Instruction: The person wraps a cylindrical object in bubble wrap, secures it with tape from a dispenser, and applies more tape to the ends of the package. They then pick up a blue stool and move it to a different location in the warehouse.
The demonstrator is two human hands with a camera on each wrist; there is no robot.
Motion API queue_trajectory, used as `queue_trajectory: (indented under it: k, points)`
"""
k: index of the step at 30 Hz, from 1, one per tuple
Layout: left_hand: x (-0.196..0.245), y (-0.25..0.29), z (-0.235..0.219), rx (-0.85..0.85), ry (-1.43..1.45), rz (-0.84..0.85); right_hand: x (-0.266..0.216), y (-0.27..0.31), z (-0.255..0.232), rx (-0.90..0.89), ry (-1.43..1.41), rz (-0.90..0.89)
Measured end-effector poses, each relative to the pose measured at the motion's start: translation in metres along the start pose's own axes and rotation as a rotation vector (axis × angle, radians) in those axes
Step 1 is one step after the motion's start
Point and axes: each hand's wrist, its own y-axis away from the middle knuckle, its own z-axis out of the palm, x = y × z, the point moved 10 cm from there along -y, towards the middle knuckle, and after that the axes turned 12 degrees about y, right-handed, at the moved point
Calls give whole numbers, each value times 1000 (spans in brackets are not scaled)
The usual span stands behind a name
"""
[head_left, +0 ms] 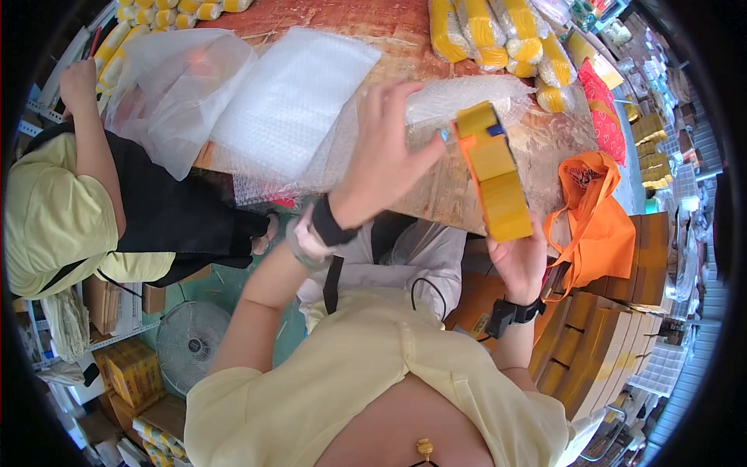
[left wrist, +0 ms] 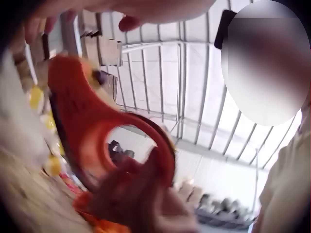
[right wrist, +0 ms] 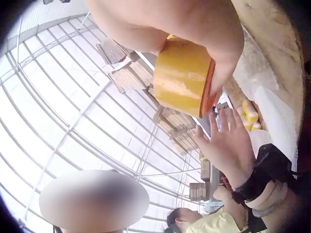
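My right hand [head_left: 520, 261] grips an orange tape dispenser [left wrist: 80, 104] by the end that carries a wide roll of yellow packing tape [right wrist: 180, 80]. In the head view the dispenser stands out over the table's near edge, its narrower end pointing away from me. The left wrist view shows right-hand fingers at the ring of the roll. My left hand [head_left: 385, 152] is raised to the left of the dispenser, fingers spread and holding nothing; its thumb, with a small blue spot at the tip, points toward the dispenser. Bubble wrap [head_left: 467, 97] lies on the table behind.
White bubble-wrap sheets [head_left: 296, 101] and a translucent plastic bag [head_left: 183, 86] cover the table's left part. Several yellow-banded wrapped bundles [head_left: 498, 35] lie at the back. An orange tote bag [head_left: 595, 226] hangs at the right edge, above cardboard boxes [head_left: 599, 342]. Another person [head_left: 70, 210] stands left.
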Motion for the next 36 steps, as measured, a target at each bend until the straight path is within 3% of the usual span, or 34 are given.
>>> queue_trajectory:
  k: [2,5,8,11,16,23,27,29,30,32,33,35,36]
  points:
    - [-11,-21,10,-110,-241,112,-15,-2,-16,-37,-34,-29]
    - [-35,-42,41,-252,-400,105,-28,-6,-21,-3,-31,-44]
    - [-74,-56,77,-225,-589,152,-41,-6,-18,-39,-25,-80]
    - [-95,-69,94,-456,-528,-32,-55,-1,-26,-26,-111,-134]
    - [-118,-80,103,-528,-425,-74,-73,6,-48,1,-126,-208]
    - [-117,-93,94,-547,-382,-67,-106,-6,-148,511,582,-218]
    - [-120,-97,86,-508,-345,-46,-127,25,-148,1015,1002,-213]
    - [-136,-105,86,-516,-302,-58,-177,34,-172,1122,1763,-412]
    - [-135,-109,83,-505,-317,-53,-179,31,-145,1138,2151,-515]
    - [-132,-117,76,-481,-349,-45,-188,41,-152,1320,2342,-168]
    - [-126,-123,74,-460,-369,13,-188,47,-127,1404,2424,19]
    - [-116,-131,73,-421,-408,123,-161,25,-1,1146,2304,-367]
    - [-119,-133,73,-405,-426,127,-141,-2,34,827,2321,-432]
